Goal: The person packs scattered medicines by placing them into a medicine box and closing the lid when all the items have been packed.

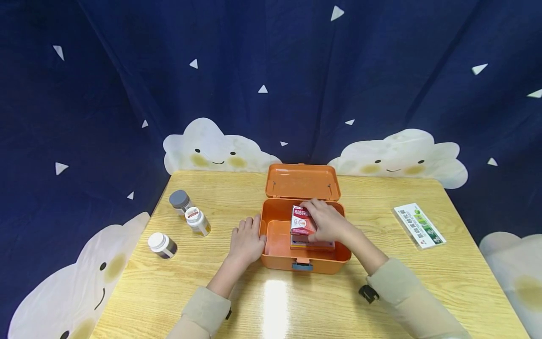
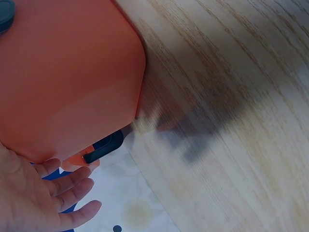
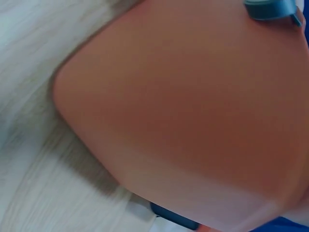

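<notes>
An orange storage box stands with its lid raised at the back. Inside, on its right side, my right hand holds a red-and-white medicine box between thumb and fingers. Under that carton lies an orange-and-white medicine box, partly covered. My left hand rests against the storage box's left wall, thumb at the rim. In the left wrist view the fingers are loosely extended beside the orange wall. The right wrist view shows mainly the storage box's outer wall; the held carton is hidden there.
To the left on the wooden table stand a grey-capped bottle, a white-capped bottle and a dark-labelled bottle. A green-and-white medicine box lies to the right. Behind hangs a dark blue curtain.
</notes>
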The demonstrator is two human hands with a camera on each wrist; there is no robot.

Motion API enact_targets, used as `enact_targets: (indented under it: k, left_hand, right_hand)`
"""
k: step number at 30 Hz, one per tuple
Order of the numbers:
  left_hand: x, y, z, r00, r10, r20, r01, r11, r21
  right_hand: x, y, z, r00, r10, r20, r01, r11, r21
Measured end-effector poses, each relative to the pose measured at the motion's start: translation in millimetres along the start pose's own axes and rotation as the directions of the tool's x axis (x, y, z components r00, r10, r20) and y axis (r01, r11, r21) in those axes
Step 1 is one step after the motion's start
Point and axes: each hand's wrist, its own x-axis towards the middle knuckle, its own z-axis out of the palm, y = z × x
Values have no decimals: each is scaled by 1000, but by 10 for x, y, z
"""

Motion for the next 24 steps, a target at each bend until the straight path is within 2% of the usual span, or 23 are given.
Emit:
enact_targets:
  k: [9, 24]
  left_hand:
    - [1, -4, 6, 1000, 0, 5, 0, 1000, -2]
    - [2, -3, 3, 1000, -2, -2, 2, 1000, -5]
  right_hand:
    - [-8, 58, 158, 998, 32, 62, -32, 999, -10]
    - [33, 143, 313, 986, 27, 162, -12, 996, -88]
